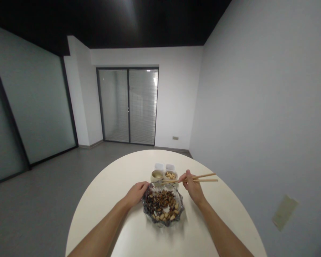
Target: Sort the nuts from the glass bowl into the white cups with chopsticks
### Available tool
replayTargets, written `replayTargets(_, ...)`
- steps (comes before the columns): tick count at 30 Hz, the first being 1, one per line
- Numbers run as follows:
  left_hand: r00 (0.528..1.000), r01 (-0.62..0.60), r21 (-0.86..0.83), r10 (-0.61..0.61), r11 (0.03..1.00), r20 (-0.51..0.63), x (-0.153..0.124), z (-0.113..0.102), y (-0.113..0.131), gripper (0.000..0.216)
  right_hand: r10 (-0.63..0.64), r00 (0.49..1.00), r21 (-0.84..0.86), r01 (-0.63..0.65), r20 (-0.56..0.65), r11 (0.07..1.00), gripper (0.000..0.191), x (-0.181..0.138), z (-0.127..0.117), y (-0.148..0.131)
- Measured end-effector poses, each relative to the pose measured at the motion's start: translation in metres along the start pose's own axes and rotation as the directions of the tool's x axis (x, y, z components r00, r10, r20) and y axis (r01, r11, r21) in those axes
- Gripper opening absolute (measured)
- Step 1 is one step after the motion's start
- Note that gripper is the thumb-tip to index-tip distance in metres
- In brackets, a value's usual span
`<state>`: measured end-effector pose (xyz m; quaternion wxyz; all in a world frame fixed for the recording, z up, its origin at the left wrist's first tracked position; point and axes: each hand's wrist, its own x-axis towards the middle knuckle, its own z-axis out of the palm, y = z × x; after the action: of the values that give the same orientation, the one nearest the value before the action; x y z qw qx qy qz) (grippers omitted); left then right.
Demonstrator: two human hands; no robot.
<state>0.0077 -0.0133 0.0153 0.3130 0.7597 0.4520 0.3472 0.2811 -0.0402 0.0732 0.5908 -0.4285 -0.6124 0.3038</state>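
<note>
A scalloped clear glass bowl (181, 206) stands on the table in front of me. Dark seeds (155, 203) and striped sunflower seeds fill most of it, with larger pale-shelled nuts (166, 216) along its near side. My left hand (137, 193) lies against the bowl's left rim, fingers closed on the edge; the fingertips are partly hidden. In my right hand (192, 184) is a pair of wooden chopsticks (207, 180), pointing left. Their tips are over the bowl's far rim, close to two small cups; whether they pinch anything is too small to tell.
Behind the bowl are a beige cup (153, 177) and a small cup with pale nuts (170, 175). Two white dishes (158, 166) stand farther back. The round white table (101, 207) has a curved edge. A wall (256, 107) rises at the right.
</note>
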Motion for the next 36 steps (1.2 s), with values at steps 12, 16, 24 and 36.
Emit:
replayTargets(12, 1.0, 0.008, 0.006, -0.008, 1.0, -0.002, 0.001, 0.001, -0.006, 0.055, 0.029, 0.963, -0.137, 0.008, 0.268, 0.991, 0.079, 0.003, -0.038, -0.014)
replayTargets(16, 1.0, 0.005, 0.002, -0.005, 1.0, -0.002, 0.001, 0.0, -0.007, 0.055, 0.05, 0.959, -0.196, 0.005, 0.278, 0.981, 0.078, 0.003, -0.041, -0.013)
replayTargets(24, 1.0, 0.003, -0.002, -0.003, 1.0, -0.008, 0.001, 0.0, -0.006, 0.054, 0.059, 0.942, -0.276, 0.037, 0.33, 0.96, 0.078, 0.001, -0.037, -0.024)
replayTargets(36, 1.0, 0.0, 0.005, 0.0, 1.0, -0.005, 0.002, 0.001, -0.006, 0.054, 0.076, 0.921, -0.361, 0.072, 0.381, 0.93, 0.077, -0.001, -0.035, -0.027)
